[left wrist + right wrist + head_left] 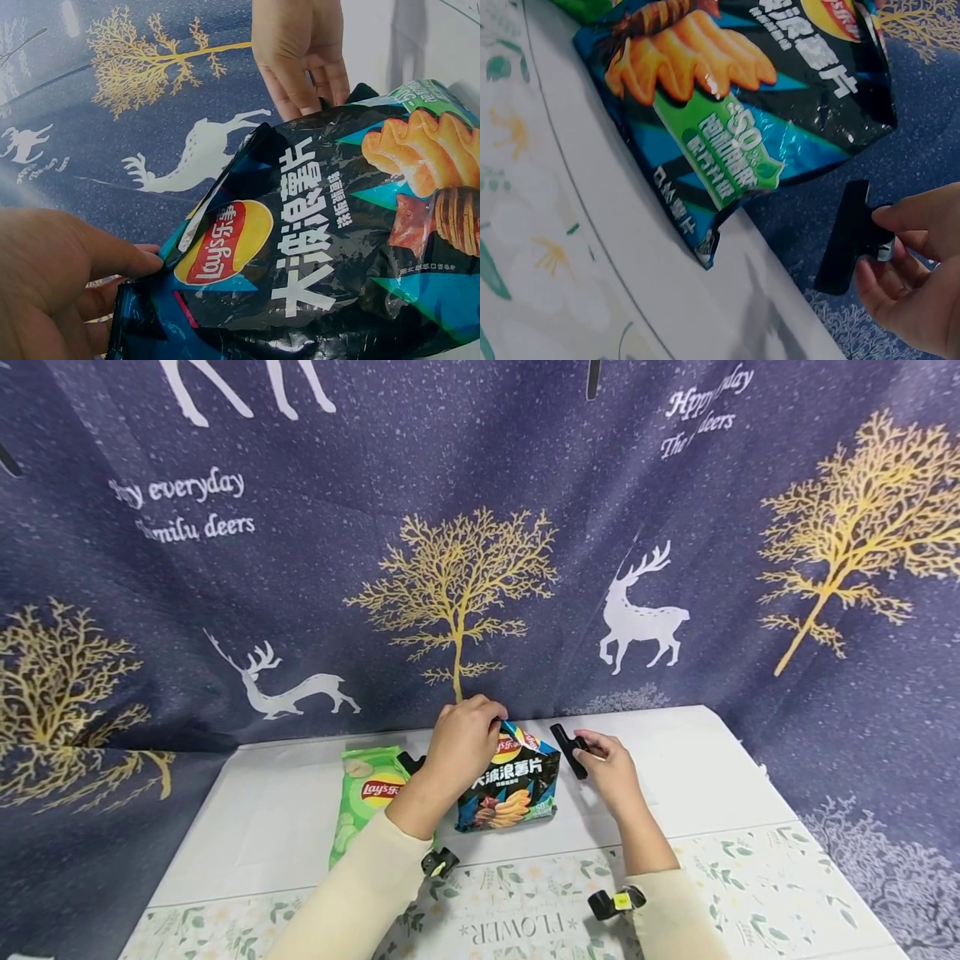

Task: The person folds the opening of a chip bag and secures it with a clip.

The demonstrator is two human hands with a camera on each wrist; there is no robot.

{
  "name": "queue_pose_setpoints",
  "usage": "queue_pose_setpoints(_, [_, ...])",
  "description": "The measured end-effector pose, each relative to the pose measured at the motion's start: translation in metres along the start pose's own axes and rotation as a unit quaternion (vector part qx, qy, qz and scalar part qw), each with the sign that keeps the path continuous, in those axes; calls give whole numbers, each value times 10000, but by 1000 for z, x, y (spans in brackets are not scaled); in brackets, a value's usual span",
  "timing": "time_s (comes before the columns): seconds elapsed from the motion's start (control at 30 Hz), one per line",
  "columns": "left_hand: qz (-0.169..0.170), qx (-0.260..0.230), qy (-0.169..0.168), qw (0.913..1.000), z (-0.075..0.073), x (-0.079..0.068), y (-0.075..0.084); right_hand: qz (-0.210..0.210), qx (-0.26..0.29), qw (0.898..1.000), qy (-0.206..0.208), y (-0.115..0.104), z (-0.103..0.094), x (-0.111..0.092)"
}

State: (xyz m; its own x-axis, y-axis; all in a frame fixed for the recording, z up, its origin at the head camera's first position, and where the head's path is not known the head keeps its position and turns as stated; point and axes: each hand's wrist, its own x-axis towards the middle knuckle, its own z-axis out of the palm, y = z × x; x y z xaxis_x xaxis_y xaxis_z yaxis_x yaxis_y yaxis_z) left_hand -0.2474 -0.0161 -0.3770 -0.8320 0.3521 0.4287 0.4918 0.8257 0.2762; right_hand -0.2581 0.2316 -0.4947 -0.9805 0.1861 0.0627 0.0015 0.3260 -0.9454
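Note:
A black and blue Lay's chip bag (517, 789) stands upright on the table, its top edge folded over. My left hand (465, 739) pinches that top edge between thumb and fingers, seen closely in the left wrist view on the bag (315, 247). To the right of the bag, my right hand (613, 770) holds a black bag clip (567, 750) by its handles. In the right wrist view the clip (843, 240) is apart from the bag, its long bar towards it. Whether its jaws are parted cannot be made out.
A green Lay's chip bag (356, 814) lies to the left, partly behind my left forearm. Beside its top edge is another black clip (409, 762), partly hidden by the left hand. A patterned curtain (480, 460) hangs behind the white table (262, 810).

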Motion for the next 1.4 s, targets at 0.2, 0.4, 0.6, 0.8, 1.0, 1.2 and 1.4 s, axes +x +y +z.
queue_pose_setpoints(0.2, [-6, -3, -28, 10000, -1, 0, 0, 32, 430, 9989, -200, -7, 1, -2])
queue_pose_setpoints(0.4, [1, -50, 5, 10000, -2, -1, -1, -240, 350, 9986, -319, -15, 0, -4])
queue_pose_setpoints(0.6, [2, -64, 4, 10000, -3, -1, -1, -191, 397, 9987, -269, -20, 0, -4])
queue_pose_setpoints(0.8, [-2, -60, -3, 10000, -3, 0, -1, -265, 498, 9981, -238, -24, 1, -4])
queue_pose_setpoints(1.0, [14, -103, -9, 9999, -2, -1, -2, -394, 626, 9965, -387, -29, 2, -2])
queue_pose_setpoints(1.2, [-26, -189, -69, 9998, -2, -3, -2, -471, 538, 9958, -572, -43, -1, -6])
queue_pose_setpoints(1.4, [-23, -219, -89, 9997, -3, -2, -2, -733, 251, 9945, -710, -53, -6, -12])
